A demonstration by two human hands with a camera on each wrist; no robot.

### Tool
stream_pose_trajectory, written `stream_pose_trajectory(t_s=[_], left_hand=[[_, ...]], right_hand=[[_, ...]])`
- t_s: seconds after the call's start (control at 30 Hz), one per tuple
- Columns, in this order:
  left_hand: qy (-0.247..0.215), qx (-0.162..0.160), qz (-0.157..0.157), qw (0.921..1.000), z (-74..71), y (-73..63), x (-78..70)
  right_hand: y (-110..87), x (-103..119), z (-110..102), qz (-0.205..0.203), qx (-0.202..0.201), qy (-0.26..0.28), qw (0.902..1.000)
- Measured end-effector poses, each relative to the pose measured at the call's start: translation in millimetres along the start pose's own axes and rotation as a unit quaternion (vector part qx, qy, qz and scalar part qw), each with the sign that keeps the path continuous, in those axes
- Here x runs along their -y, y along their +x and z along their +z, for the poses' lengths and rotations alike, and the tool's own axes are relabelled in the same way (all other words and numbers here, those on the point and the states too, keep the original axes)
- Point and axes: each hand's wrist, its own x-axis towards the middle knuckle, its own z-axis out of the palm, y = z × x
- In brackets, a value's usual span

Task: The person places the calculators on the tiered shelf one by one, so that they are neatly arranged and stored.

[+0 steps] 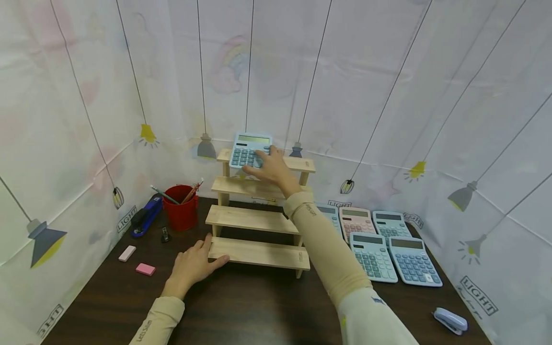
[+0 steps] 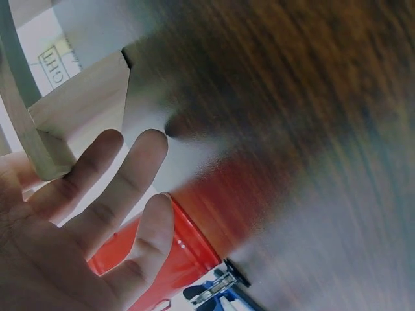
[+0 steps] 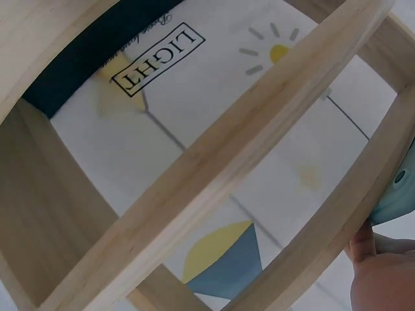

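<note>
In the head view a light blue calculator [image 1: 251, 144] leans on the top step of a four-tier wooden stand [image 1: 250, 219]. My right hand [image 1: 276, 168] reaches up to it, fingers spread over its keys and right side, thumb by the lower edge. The right wrist view catches only a corner of the calculator [image 3: 397, 194] above my thumb; the rest is out of frame. My left hand [image 1: 192, 264] rests at the left end of the lowest step, thumb and forefinger touching it. In the left wrist view the other fingers [image 2: 120, 188] extend loosely past the stand's side.
Several calculators, including a pink one [image 1: 355, 221], lie right of the stand. A lilac stapler [image 1: 450, 320] lies at front right. Left are a red bucket [image 1: 181, 215] with pencils, a blue stapler [image 1: 147, 215], a sharpener [image 1: 165, 235], a white eraser [image 1: 127, 253] and a pink eraser [image 1: 145, 269].
</note>
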Motion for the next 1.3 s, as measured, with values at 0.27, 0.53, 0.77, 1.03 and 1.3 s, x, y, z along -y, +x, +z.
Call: stream_pose_trajectory(t_s=[0.27,0.53,0.77,1.03,1.3], left_hand=[[-0.004,0.003,-0.002,1.0,0.4,0.4,0.1],[0.0,0.003,-0.001,1.0,0.4,-0.4,-2.5],[0.002,0.009,0.0,1.0,-0.9,-1.1,-1.5],[0.003,0.016,-0.003,0.9999,-0.2,-2.0,-0.2],[0.003,0.014,0.003,0.9999,-3.2,-3.6,-4.4]], right_hand=[[4.0,9,4,0.007,-0.009,-0.029,0.9995],[-12.2,-5,-6,-0.004,-0.026,0.001,0.9996],[-39.8,-35,-16,0.018,-0.042,0.033,0.9984],[-77.8,-69,-23,0.016,-0.07,0.019,0.9972],[-131.3,-104,-17,0.014,-0.093,0.02,0.9954]])
